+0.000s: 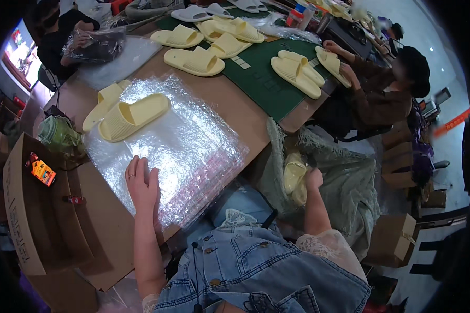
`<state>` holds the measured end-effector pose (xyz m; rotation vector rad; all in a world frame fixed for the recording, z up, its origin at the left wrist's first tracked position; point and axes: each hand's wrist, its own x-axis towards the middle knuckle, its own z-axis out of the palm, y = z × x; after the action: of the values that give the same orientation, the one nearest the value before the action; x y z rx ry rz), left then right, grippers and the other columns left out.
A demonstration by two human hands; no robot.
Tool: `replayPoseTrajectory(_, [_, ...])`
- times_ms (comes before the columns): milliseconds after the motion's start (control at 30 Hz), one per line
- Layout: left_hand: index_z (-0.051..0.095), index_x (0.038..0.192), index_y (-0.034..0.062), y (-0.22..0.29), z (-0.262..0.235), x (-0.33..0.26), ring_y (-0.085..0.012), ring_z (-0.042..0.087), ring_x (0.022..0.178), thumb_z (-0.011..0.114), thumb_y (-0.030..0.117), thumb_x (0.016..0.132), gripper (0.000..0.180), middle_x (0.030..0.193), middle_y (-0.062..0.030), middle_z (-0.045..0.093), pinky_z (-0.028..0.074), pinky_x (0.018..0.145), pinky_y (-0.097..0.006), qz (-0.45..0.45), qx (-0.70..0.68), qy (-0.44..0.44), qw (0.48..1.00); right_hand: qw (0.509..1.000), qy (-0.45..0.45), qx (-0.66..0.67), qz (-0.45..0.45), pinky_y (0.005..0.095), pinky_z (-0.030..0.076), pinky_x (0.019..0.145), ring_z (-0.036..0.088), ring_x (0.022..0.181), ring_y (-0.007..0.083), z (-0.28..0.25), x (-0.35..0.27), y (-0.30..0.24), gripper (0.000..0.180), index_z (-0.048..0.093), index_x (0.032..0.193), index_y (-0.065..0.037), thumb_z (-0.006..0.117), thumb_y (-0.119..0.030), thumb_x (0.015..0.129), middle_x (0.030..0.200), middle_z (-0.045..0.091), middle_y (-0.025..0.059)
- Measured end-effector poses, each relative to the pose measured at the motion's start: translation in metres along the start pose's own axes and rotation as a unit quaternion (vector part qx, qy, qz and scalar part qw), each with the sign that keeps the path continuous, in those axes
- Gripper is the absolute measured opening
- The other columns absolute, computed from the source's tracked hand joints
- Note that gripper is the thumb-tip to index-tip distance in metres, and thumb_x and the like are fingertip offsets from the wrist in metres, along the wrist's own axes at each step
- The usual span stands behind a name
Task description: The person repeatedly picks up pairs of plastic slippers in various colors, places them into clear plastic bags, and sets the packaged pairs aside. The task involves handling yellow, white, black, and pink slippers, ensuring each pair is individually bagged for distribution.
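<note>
My left hand (pixel 141 182) lies flat, fingers stretched out, on a stack of clear plastic bags (pixel 203 141). Just beyond it, on the same stack, rests a pale yellow slipper (pixel 136 116). Its mate (pixel 96 110) sits behind, at the stack's left edge. To the right, my right hand (pixel 313 179) is closed at the mouth of a grey-green woven sack (pixel 350 180). It grips the edge of a pair of pale yellow slippers (pixel 295 177), which seem to be in clear plastic; the fingertips are partly hidden.
Several yellow slippers (pixel 196 61) lie across the table and green mat (pixel 256 86). A co-worker (pixel 386 94) at right handles a slipper (pixel 331 65); another person (pixel 62 36) at far left holds plastic. An open cardboard box (pixel 52 219) with a phone (pixel 42 171) stands left.
</note>
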<state>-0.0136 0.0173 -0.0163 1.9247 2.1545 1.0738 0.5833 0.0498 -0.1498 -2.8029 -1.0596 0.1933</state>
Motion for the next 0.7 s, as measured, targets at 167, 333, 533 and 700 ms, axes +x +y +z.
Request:
replayPoseTrajectory(167, [0.064,0.124,-0.0009,0.0,0.0,-0.002,-0.0373,0.048,0.13,0.069,0.017,0.087,0.042,0.139,-0.0205,0.055,0.037,0.111,-0.046,-0.009,-0.006,0.004,1.0,0.955,0.175,0.186,-0.151,0.0436,0.051,0.089,0.064,0.104,0.0361,-0.024,0.024,-0.042,0.024,0.068,0.105,-0.006,0.066,-0.021,0.086,0.106,0.067,0.0152])
replayPoseTrajectory(333, [0.064,0.121,-0.0003,0.0,0.002,-0.003,-0.0384,0.049,0.127,0.07,0.016,0.085,0.04,0.136,-0.0202,0.057,0.037,0.11,-0.046,0.003,0.002,0.031,1.0,0.86,0.237,0.275,-0.359,0.0431,0.048,0.092,0.06,0.104,0.0343,-0.09,0.053,-0.139,0.024,0.064,0.111,-0.007,0.064,-0.012,0.088,0.11,0.064,0.0123])
replayPoseTrajectory(533, [0.065,0.121,0.001,0.002,0.001,-0.003,-0.0394,0.049,0.127,0.071,0.021,0.085,0.041,0.136,-0.021,0.056,0.038,0.109,-0.048,-0.007,0.0,0.03,1.0,0.891,0.151,0.162,-0.396,0.0456,0.039,0.11,0.049,0.131,0.0391,-0.086,0.117,-0.249,0.065,0.05,0.141,0.0,0.069,-0.033,0.088,0.135,0.056,0.0246])
replayPoseTrajectory(700, [0.065,0.119,0.0006,0.004,-0.002,-0.002,-0.0406,0.049,0.127,0.07,0.023,0.085,0.041,0.136,-0.0223,0.055,0.039,0.108,-0.049,-0.017,-0.009,0.03,0.999,0.925,0.105,0.147,-0.334,0.0492,0.045,0.1,0.056,0.118,0.0405,-0.083,0.133,-0.3,0.049,0.061,0.122,0.0,0.072,-0.032,0.086,0.12,0.062,0.0235])
